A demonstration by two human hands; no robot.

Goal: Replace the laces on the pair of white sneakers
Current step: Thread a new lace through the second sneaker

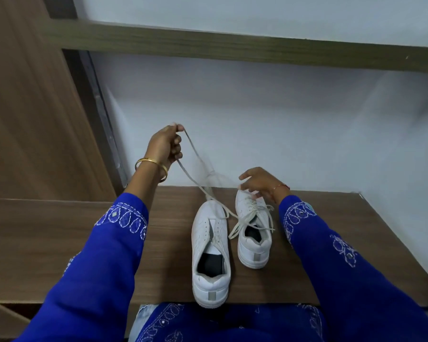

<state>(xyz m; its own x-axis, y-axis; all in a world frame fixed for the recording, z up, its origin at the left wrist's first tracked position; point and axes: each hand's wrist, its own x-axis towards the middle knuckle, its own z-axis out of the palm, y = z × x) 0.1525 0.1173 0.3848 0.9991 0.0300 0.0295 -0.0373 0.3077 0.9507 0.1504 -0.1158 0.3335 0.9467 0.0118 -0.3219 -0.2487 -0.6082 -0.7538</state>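
L hand [166, 144], raised, pinches lace [195, 180] from L sneaker [209, 253]; R hand [258, 182], fingers curled, pinches laces at R sneaker [253, 233] toe, near bench [331, 230] back edge.

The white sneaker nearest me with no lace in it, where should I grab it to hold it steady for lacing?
Grip the unlaced white sneaker across its padded heel collar, coming from above on the near side. It stands upright on the brown wooden table, heel towards you and opening upward, so this should leave the eyelets free. The left hand already pinches the pale lace.
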